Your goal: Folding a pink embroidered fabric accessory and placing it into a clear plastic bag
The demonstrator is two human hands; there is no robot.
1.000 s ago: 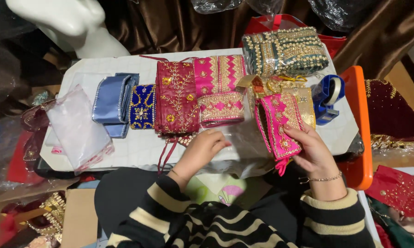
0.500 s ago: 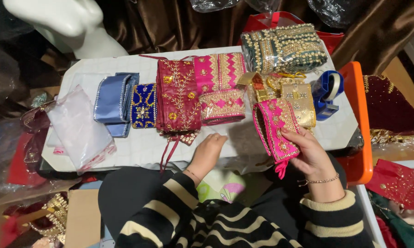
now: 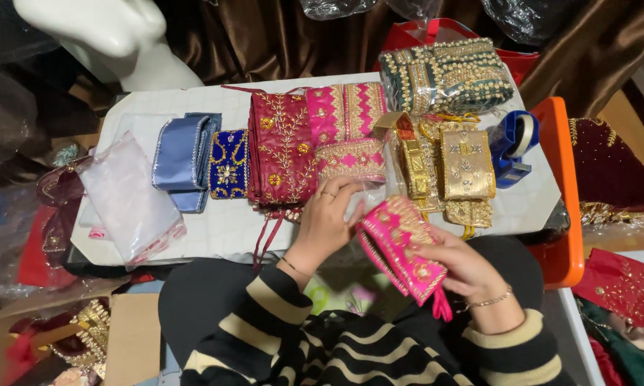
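We hold a bright pink fabric pouch with gold embroidery (image 3: 402,246) in front of our lap, just below the near edge of the white tiled worktop (image 3: 222,221). Our right hand (image 3: 465,268) has its grip closed around the pouch from the right, thumb on top and fingers underneath. Our left hand (image 3: 327,218) rests at the pouch's upper left end, its grip loosely curled, fingertips touching the pink fabric and not clamped on it. On the worktop lie a dark red embroidered pouch (image 3: 281,150), a pink and gold zigzag pouch (image 3: 347,132), a gold beaded pouch (image 3: 466,163), a royal blue embroidered pouch (image 3: 228,164) and a pale blue satin pouch (image 3: 184,157). A blue tape dispenser (image 3: 515,146) sits near the right edge.
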